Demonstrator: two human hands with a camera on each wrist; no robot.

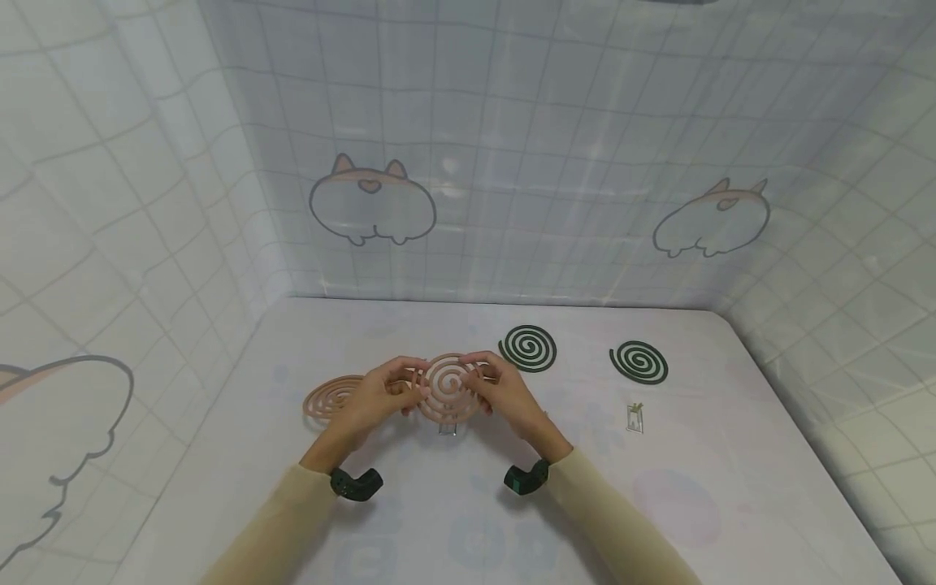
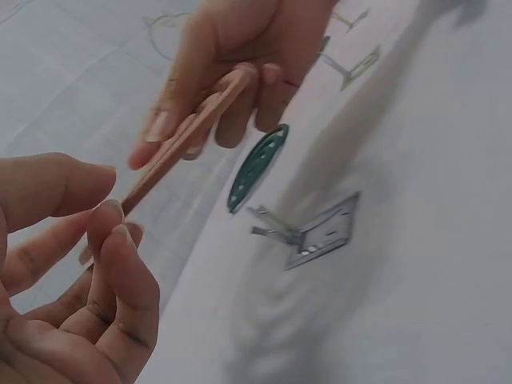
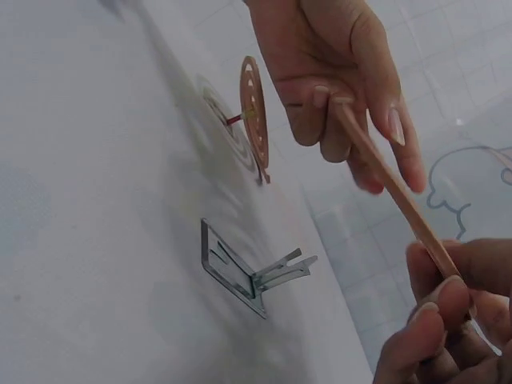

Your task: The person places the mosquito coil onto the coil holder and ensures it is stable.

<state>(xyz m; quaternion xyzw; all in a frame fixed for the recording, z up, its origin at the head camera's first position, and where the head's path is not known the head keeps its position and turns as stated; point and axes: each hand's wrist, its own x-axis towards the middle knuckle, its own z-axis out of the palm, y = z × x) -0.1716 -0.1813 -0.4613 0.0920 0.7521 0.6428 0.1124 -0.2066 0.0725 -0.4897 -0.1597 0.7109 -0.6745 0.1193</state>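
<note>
Both hands hold a brown mosquito coil above the table. My left hand pinches its left rim and my right hand pinches its right rim. Seen edge-on in the right wrist view, the coil looks thin and flat. Below it stands a small metal coil stand, its prongs raised from a flat frame and holding nothing. Beside my left hand, a second brown mosquito coil sits raised off the table on a support, partly hidden by that hand in the head view.
Two green mosquito coils lie at the back: one behind my right hand, the other farther right. Another small metal stand is in front of the right one. Patterned sheets wall the white table at back and sides.
</note>
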